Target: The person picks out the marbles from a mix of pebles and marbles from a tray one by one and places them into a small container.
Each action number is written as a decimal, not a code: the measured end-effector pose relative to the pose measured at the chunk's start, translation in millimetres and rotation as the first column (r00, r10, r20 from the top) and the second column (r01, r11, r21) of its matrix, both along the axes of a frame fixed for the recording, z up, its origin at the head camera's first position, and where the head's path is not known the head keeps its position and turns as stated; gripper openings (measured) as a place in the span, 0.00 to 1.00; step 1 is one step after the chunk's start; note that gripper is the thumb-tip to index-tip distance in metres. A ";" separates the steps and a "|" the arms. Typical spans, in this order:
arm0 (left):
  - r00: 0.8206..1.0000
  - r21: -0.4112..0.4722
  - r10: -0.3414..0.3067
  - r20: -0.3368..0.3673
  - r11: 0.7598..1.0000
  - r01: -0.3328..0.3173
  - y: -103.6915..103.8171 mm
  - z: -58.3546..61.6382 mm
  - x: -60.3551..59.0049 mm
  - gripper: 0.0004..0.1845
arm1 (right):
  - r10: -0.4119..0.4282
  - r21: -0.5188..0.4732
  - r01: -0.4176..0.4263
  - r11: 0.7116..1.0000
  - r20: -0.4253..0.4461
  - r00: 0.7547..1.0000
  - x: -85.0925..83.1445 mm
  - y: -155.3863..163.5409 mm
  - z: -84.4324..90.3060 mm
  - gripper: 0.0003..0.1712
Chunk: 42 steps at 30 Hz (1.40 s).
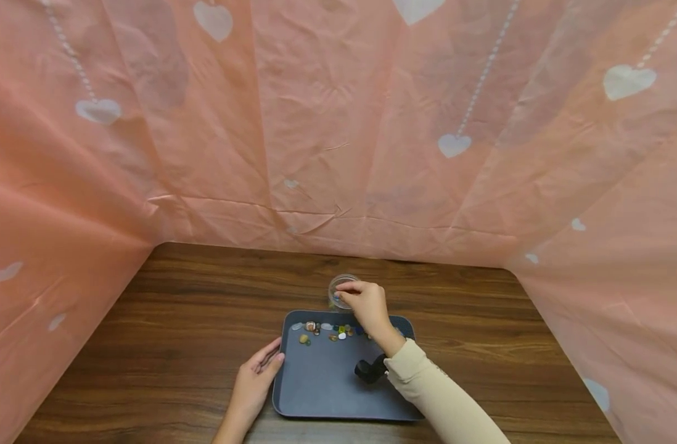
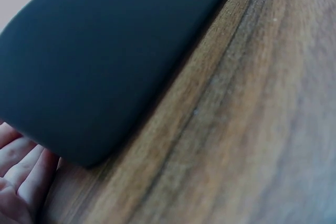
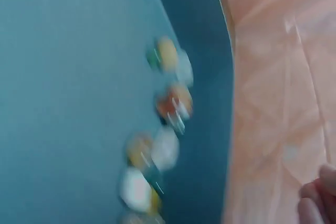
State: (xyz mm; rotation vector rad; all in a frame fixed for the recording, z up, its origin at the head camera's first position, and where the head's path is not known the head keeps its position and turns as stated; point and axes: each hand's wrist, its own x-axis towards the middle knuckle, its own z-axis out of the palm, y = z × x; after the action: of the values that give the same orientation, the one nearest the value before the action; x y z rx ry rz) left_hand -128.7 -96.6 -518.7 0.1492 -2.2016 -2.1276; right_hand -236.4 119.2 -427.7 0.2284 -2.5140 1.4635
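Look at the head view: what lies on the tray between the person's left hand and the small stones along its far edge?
Only bare tray. In the head view, the left hand touches its near left rim, and nothing lies before the stones.

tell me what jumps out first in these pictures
A dark tray sits on the wooden table, with small coloured stones scattered along its far edge. The right hand reaches over a clear cup just beyond the tray, while the left hand rests against the tray's left edge.
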 end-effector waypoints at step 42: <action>1.000 0.009 0.007 -0.001 1.000 -0.007 -1.4 -1.4 -1.4 0.23 | 0.258 0.365 -0.254 0.896 0.037 0.965 20.8 -27.9 -51.5 0.04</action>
State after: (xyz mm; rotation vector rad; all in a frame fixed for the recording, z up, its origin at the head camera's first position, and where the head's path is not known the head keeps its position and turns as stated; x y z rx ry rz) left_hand -130.1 -98.0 -520.1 0.1571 -2.1875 -2.1342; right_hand -215.6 91.4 -479.2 0.6524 -2.8165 1.0441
